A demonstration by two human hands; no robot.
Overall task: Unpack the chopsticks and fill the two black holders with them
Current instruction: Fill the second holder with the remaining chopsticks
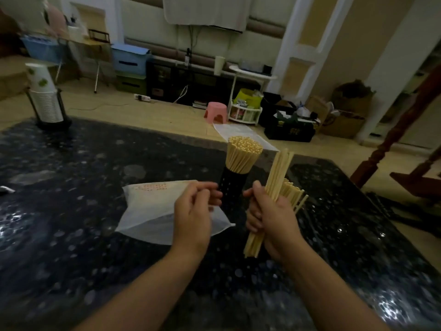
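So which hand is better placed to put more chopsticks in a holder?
Right hand, probably: it already grips a bundle of chopsticks beside the full holder. The left hand holds none.

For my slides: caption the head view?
Right hand grips loose chopsticks beside a full black holder.

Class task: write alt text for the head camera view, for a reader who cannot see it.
A right hand grips a bundle of loose chopsticks beside a black holder already packed with chopsticks. The left hand, fingers curled, is by the holder, over a white plastic bag lying on a dark speckled table.
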